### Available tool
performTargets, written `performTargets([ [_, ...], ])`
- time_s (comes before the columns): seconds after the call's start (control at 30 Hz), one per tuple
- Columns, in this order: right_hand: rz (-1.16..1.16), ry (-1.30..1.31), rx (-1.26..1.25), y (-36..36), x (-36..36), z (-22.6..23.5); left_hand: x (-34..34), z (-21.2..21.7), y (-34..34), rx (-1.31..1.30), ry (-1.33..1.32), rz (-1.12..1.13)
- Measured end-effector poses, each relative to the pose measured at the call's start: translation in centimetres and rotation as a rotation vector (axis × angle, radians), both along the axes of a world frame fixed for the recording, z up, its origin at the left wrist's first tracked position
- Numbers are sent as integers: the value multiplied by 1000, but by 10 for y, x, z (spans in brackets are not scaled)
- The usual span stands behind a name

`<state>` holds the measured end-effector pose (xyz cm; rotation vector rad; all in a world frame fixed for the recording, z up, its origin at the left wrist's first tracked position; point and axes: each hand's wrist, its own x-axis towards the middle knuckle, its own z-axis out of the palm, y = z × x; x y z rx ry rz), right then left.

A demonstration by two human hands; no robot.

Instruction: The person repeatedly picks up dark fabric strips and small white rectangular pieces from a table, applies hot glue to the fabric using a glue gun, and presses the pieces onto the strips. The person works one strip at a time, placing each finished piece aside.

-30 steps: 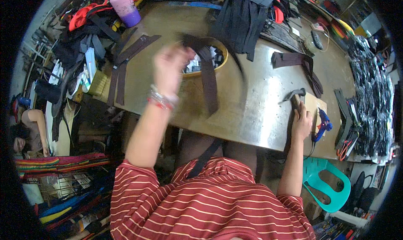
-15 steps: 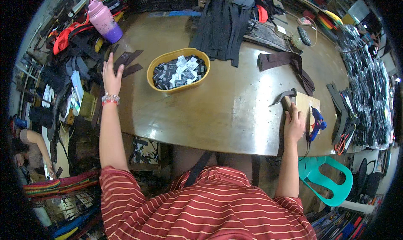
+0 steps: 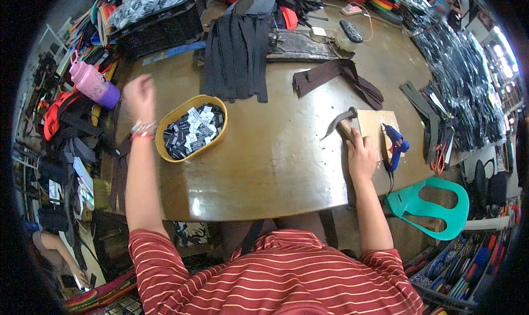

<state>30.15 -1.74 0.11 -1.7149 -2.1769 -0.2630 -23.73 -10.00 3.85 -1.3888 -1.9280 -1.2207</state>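
My right hand (image 3: pixel 362 156) grips the wooden handle of a hammer (image 3: pixel 346 126) with a dark curved head, lying on the table at the right. My left hand (image 3: pixel 140 97) is raised between the bottle and the yellow tub. It is blurred and its fingers look bent, so what they hold, if anything, does not show. The yellow oval tub (image 3: pixel 161 149) holds many small black and white labels. A blue glue gun (image 3: pixel 394 144) lies on a light wooden board (image 3: pixel 380 118) beside my right hand. Dark strips (image 3: pixel 120 174) lie near my left forearm.
Black straps (image 3: pixel 234 58) and a folded brown strap (image 3: pixel 325 77) lie farther back. A pink and purple bottle (image 3: pixel 92 83) stands left. Orange scissors (image 3: pixel 438 158) and plastic-wrapped stacks (image 3: pixel 452 78) are right, above a teal chair (image 3: pixel 435 205). Another person's arm (image 3: pixel 63 254) shows lower left.
The view has turned, so the table's things sit farther left and mostly lower. My left hand has moved rightward and away over the table, its spread fingers now bent. My right hand stays at the hammer.
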Motion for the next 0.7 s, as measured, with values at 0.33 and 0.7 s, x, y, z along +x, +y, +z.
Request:
performTargets([
  [0.33,1635,1001,-190,-123,-78,176,121,-16,152,-724,-215,-83],
  [0.7,1364,-11,161,-84,-58,104,126,-27,143,-626,-246,-100],
])
